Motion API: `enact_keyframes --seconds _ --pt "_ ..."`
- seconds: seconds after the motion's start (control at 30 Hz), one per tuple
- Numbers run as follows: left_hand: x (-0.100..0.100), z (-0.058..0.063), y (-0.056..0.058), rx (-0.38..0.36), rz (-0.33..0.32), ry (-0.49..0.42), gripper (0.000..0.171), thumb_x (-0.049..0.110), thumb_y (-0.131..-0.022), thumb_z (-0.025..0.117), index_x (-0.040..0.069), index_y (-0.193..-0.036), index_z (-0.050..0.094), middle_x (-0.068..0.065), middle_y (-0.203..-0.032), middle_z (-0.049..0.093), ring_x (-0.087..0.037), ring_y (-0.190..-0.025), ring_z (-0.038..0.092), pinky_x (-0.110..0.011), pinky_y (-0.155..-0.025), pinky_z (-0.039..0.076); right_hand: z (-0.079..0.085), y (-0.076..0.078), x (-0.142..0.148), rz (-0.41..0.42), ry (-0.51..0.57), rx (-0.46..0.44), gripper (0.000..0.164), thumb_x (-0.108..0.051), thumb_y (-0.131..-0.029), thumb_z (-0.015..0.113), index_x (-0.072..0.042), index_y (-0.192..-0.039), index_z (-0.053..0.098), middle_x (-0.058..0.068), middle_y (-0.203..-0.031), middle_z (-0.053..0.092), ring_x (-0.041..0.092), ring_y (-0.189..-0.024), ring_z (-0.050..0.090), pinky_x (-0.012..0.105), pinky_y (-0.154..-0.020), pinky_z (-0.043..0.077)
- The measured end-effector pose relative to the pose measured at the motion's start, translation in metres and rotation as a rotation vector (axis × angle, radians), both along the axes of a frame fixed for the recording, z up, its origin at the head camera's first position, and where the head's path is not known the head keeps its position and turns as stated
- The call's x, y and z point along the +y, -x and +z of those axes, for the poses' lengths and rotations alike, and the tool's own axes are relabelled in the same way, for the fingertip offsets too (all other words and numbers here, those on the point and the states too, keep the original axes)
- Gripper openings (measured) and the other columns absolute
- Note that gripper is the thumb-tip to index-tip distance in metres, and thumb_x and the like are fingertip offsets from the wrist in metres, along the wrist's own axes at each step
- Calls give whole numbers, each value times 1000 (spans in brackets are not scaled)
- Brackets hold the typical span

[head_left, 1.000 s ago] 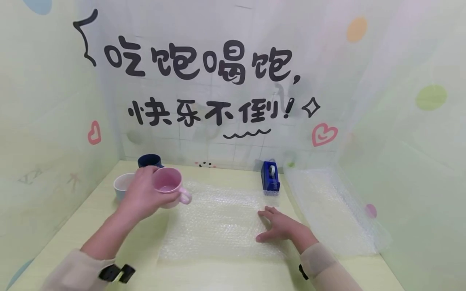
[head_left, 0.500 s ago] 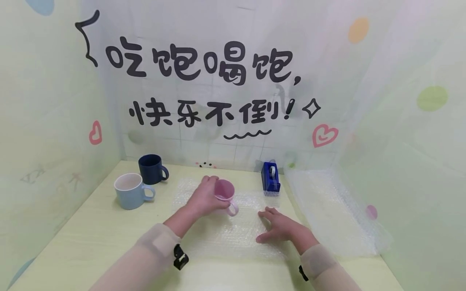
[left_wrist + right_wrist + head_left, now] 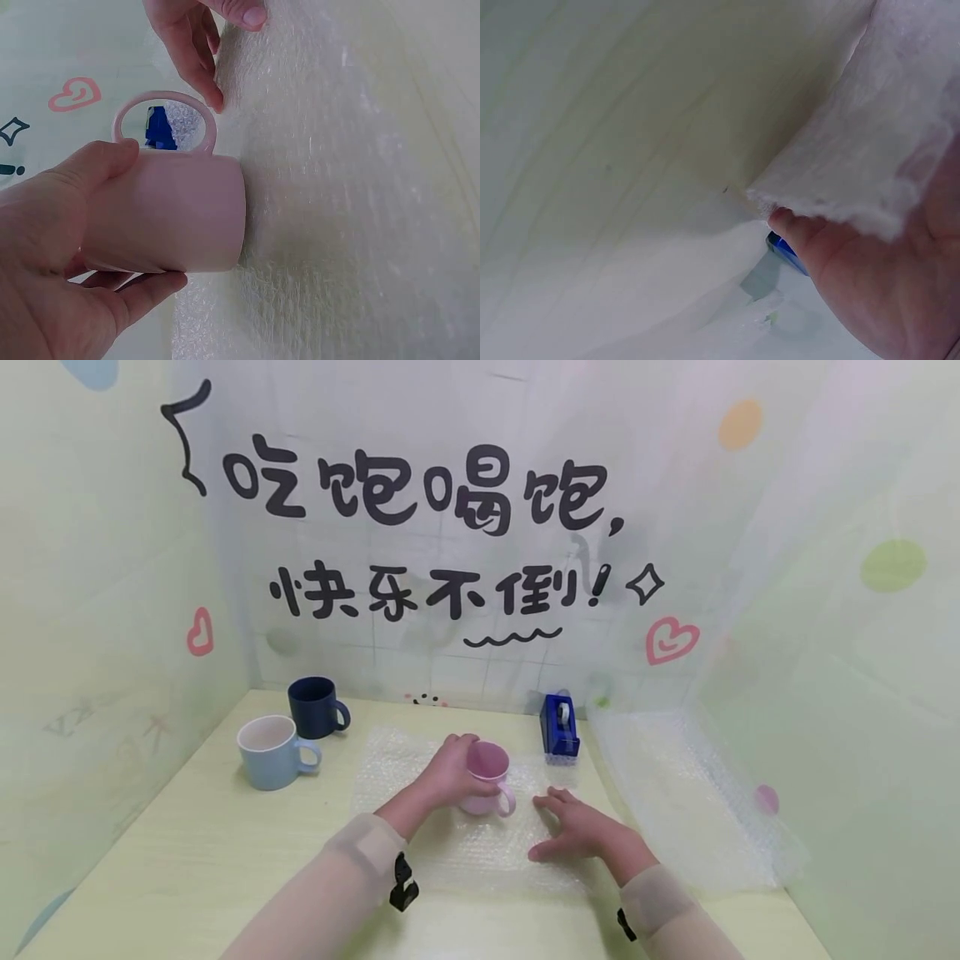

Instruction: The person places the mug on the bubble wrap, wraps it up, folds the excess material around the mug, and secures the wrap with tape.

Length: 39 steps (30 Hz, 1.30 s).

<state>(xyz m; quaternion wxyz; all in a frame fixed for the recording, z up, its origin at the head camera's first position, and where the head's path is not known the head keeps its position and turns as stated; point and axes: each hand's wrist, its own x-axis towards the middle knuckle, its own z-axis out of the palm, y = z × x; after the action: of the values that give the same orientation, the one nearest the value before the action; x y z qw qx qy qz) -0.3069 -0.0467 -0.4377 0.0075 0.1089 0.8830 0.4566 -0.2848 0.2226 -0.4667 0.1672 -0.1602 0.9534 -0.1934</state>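
Observation:
A pink mug (image 3: 489, 762) stands upright over the middle of a sheet of bubble wrap (image 3: 487, 853). My left hand (image 3: 450, 775) grips it from the left side, the thumb near the handle and the other fingers round the far side. In the left wrist view, the base of the mug (image 3: 172, 210) is at the wrap, and its handle points towards my right hand. That right hand (image 3: 581, 828) rests with spread fingers at the sheet's right edge. In the right wrist view, a raised edge of the wrap (image 3: 855, 165) lies against the palm.
A light blue mug (image 3: 270, 758) and a dark blue mug (image 3: 315, 708) stand at the back left. Behind the wrap is a blue tape dispenser (image 3: 559, 727). More bubble wrap (image 3: 682, 802) lies on the right, near the side wall.
My left hand has carried the pink mug rightwards from beside the other two mugs and lowered it to the middle of the bubble wrap. The right hand has stayed in place.

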Motion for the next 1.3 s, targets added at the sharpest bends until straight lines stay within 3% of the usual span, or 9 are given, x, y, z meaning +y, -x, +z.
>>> enact_keyframes --seconds 0.27,0.47,0.7,1.3 --pt "5 -7 -3 1 0 1 98 19 -76 101 -4 -156 51 -24 -136 59 -41 -123 67 -58 -110 59 -1 -1 -1 2 1 7 97 -49 -85 93 -14 -164 50 24 -178 31 52 -161 35 71 -127 36" --pt "4 -16 -6 -3 18 -70 109 19 -75 101 -6 -162 40 -30 -148 55 -46 -133 64 -61 -116 53 -2 0 -1 6 3 10 97 -50 -85 92 -13 -164 50 24 -178 31 53 -161 35 70 -127 36" --pt "-2 -21 -7 18 -3 -66 79 22 -76 101 -4 -137 58 -20 -129 73 -36 -121 72 -56 -110 58 -2 1 0 28 1 22 98 -50 -85 92 -12 -164 50 25 -178 31 53 -162 34 70 -127 37" --pt "-6 -23 -13 10 -11 -25 70 27 -76 102 3 -132 67 -13 -123 77 -30 -117 74 -54 -107 59 0 -7 0 33 -7 15 95 -51 -87 91 -14 -164 50 25 -178 31 53 -162 32 72 -127 35"
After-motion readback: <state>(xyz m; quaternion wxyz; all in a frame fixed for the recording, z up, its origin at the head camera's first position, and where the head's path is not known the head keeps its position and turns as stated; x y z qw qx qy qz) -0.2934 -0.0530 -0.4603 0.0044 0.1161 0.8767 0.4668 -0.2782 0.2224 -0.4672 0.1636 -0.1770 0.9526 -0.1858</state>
